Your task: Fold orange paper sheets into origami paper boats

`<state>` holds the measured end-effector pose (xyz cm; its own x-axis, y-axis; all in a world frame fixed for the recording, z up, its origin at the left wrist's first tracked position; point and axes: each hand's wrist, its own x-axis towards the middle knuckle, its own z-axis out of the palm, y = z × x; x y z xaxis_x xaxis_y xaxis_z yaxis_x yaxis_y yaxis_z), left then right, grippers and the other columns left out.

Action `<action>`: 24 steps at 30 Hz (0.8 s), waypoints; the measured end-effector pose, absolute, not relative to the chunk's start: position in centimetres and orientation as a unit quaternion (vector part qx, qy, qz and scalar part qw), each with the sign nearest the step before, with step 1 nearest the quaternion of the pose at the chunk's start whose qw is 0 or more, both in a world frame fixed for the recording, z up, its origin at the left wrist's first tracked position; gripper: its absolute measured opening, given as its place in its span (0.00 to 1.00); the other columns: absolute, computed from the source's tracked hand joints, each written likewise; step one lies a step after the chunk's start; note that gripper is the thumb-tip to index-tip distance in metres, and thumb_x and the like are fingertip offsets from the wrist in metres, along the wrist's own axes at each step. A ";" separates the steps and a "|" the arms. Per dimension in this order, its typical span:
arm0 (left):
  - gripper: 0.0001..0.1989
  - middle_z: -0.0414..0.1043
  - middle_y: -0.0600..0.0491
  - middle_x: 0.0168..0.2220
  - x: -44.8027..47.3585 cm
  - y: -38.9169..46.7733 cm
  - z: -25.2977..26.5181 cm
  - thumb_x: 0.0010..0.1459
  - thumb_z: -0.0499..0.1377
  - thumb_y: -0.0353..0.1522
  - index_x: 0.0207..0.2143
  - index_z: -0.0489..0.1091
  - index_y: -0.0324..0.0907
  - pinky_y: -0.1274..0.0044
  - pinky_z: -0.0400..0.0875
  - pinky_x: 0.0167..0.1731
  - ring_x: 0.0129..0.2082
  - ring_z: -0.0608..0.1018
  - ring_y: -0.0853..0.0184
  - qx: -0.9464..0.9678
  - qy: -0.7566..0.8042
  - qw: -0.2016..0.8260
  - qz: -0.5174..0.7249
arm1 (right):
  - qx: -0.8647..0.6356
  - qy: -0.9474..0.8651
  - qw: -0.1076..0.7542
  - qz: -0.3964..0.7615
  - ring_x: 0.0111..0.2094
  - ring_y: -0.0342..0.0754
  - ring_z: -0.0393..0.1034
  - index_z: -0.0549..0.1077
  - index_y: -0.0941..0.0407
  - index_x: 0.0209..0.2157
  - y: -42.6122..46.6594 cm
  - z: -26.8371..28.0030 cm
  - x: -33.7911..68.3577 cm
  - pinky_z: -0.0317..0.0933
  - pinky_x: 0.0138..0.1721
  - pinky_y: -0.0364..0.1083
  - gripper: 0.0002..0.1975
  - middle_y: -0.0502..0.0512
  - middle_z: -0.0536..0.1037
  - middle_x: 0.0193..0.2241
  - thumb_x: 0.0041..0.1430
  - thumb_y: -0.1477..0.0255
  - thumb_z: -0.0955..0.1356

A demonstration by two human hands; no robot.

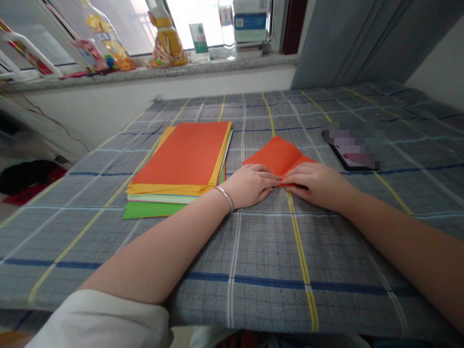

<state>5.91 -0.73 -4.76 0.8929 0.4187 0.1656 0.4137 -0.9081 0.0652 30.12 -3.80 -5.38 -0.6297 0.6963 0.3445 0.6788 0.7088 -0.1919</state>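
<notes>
A folded sheet of orange-red paper (277, 153) lies on the cloth in front of me, with a crease running down toward its near corner. My left hand (253, 186), a silver bangle at its wrist, is closed at the paper's near left edge, fingers together and pressing on it. From the other side, my right hand (314, 183) pinches the near right edge of the sheet. The fingertips of both hands almost meet at the near corner and hide part of it. Left of the hands rests a stack of coloured paper (186, 154), orange-red on top, with yellow, pale and green sheets beneath.
A grey checked cloth (268, 251) covers the table. A phone (353, 150), its screen blurred, lies at the right. Bottles (168, 41), a tube (199, 38) and boxes (251, 24) stand on the windowsill (145, 67) behind. A grey curtain (348, 43) hangs at the back right.
</notes>
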 end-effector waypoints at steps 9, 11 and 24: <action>0.11 0.81 0.52 0.49 4.8 0.3 -5.2 0.67 0.57 0.29 0.45 0.79 0.43 0.72 0.74 0.53 0.49 0.81 0.65 0.968 0.209 0.033 0.133 | -0.372 -0.904 0.202 0.057 0.44 0.51 0.77 0.82 0.51 0.40 -3.6 -5.6 30.5 0.67 0.49 0.51 0.12 0.53 0.84 0.41 0.65 0.72 0.65; 0.11 0.81 0.53 0.49 4.4 0.5 -5.0 0.66 0.57 0.29 0.45 0.79 0.44 0.72 0.74 0.54 0.49 0.81 0.66 0.971 0.198 0.032 0.131 | -0.369 -0.909 0.190 0.033 0.45 0.50 0.77 0.82 0.51 0.43 -3.7 -5.6 30.5 0.68 0.48 0.50 0.13 0.53 0.84 0.42 0.67 0.72 0.64; 0.13 0.82 0.52 0.46 3.9 0.7 -4.1 0.66 0.56 0.29 0.49 0.77 0.43 0.74 0.75 0.49 0.45 0.83 0.66 0.964 0.233 0.065 0.114 | -0.324 -0.934 0.110 -0.100 0.42 0.50 0.73 0.76 0.46 0.56 -4.0 -5.8 30.5 0.63 0.37 0.46 0.21 0.55 0.80 0.43 0.68 0.77 0.62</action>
<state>3.87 0.68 -4.14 0.8653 0.4641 0.1894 0.4346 -0.8829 0.1781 30.54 -3.96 -5.80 -0.7652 0.5838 0.2714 0.6281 0.7695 0.1158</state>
